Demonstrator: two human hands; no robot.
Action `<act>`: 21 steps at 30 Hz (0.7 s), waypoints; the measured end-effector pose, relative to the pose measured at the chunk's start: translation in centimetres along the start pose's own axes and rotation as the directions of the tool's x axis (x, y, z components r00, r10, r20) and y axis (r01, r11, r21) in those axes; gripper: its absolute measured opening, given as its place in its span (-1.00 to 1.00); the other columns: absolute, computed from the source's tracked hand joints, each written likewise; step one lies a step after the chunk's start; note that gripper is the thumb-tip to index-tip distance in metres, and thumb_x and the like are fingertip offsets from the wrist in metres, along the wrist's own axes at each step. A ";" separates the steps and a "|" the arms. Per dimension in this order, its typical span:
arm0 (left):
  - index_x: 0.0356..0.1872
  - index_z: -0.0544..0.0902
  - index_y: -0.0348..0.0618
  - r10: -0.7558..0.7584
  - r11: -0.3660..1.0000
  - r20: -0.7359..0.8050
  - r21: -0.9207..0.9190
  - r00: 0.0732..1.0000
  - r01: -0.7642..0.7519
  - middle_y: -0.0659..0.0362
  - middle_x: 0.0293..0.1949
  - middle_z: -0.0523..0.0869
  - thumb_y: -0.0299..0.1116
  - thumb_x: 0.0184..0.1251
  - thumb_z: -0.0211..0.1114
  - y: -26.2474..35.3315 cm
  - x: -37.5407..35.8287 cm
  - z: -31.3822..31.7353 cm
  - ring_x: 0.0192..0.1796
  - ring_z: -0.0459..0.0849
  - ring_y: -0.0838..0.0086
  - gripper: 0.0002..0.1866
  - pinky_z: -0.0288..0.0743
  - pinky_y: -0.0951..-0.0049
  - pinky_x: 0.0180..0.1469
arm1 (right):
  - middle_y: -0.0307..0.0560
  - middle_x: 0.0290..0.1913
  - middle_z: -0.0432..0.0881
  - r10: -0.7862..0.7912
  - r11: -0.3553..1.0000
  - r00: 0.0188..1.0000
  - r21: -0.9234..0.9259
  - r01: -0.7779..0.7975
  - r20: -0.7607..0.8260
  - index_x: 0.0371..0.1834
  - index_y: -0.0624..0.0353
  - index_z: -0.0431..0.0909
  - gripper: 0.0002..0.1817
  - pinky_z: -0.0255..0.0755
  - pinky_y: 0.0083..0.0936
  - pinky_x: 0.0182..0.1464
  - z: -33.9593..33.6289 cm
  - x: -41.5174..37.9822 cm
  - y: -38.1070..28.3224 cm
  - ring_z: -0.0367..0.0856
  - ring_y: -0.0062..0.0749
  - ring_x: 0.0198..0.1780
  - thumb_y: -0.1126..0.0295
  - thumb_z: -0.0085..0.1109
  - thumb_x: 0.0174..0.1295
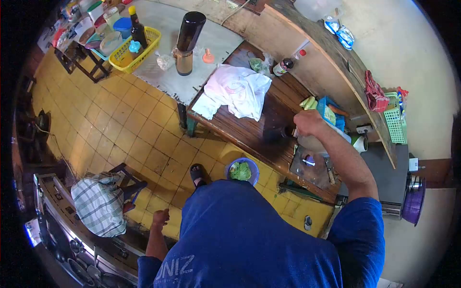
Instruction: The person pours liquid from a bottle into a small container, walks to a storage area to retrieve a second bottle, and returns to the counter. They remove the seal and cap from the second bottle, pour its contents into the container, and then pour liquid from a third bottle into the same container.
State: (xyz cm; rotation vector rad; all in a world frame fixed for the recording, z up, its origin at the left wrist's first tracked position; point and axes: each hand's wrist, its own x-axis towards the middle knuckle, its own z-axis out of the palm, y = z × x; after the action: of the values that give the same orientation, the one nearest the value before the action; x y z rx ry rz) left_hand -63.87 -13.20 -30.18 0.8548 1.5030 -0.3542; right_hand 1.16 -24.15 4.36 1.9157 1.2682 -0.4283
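My right hand (309, 122) is closed round the narrow end of a dark thing (277, 134) smeared by motion over the brown wooden table; I cannot tell what it is. A white plastic bag (237, 89) lies on the wood to its left. Beyond the fist stands a blue basket (329, 108) of vegetables, with pale green vegetables (309, 102) beside it. My left hand (161, 217) hangs low on the left, fingers curled in with nothing showing in them. Nearest to it is a stool draped with a checked cloth (98, 204).
A purple basin (242, 170) with leafy greens sits on the tiled floor against the table. A tall dark bottle upended on a jar (185, 62) and a yellow basket (137, 53) stand on the grey table. A wooden shelf (336, 57) runs along the wall, and a stove (72, 230) is at lower left.
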 end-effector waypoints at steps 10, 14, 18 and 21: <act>-0.50 0.61 -0.12 0.188 0.982 -0.001 -0.010 0.982 -0.188 0.23 -0.57 0.59 -0.09 0.28 0.28 4.4 0.5 -0.4 -0.59 0.48 0.50 -0.68 0.35 0.43 -0.56 | 0.04 -0.28 0.75 0.011 1.000 0.998 0.024 -0.010 -0.056 -0.38 0.18 0.74 -0.80 0.62 -0.21 -0.18 0.3 -0.3 -0.1 0.74 -0.09 -0.15 0.37 0.30 -0.10; -0.47 0.62 -0.13 0.177 0.982 -0.019 0.069 0.984 -0.175 0.23 -0.56 0.60 -0.09 0.28 0.28 4.7 0.3 0.2 -0.55 0.53 0.50 -0.68 0.37 0.42 -0.55 | 0.04 -0.28 0.75 0.010 1.000 1.000 -0.017 -0.010 0.006 -0.38 0.16 0.75 -0.81 0.62 -0.24 -0.18 -0.8 -0.2 -1.0 0.75 -0.13 -0.16 0.39 0.30 -0.10; -0.42 0.63 -0.13 0.117 0.987 -0.016 0.112 0.993 -0.115 0.24 -0.53 0.62 -0.09 0.28 0.29 4.3 0.4 0.2 -0.48 0.61 0.48 -0.70 0.44 0.40 -0.49 | 0.00 -0.29 0.76 -0.014 0.999 0.998 -0.042 0.017 0.055 -0.33 0.20 0.75 -0.80 0.62 -0.20 -0.20 -0.5 0.6 -1.2 0.76 -0.12 -0.17 0.37 0.27 0.00; -0.41 0.64 -0.12 0.058 0.994 -0.019 0.094 0.998 -0.056 0.24 -0.51 0.64 -0.06 0.28 0.30 3.4 1.2 0.0 -0.46 0.63 0.47 -0.69 0.47 0.39 -0.46 | -0.02 -0.26 0.77 -0.023 0.998 1.000 -0.055 0.023 0.000 -0.32 0.18 0.76 -0.81 0.62 -0.20 -0.19 -0.9 0.5 -1.7 0.76 -0.12 -0.15 0.38 0.25 0.03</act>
State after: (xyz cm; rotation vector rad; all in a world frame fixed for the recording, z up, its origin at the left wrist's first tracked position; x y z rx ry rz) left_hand -61.43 -10.57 -30.43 0.9764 1.4888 -0.3765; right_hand -0.22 -22.83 3.92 1.8567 1.2904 -0.4009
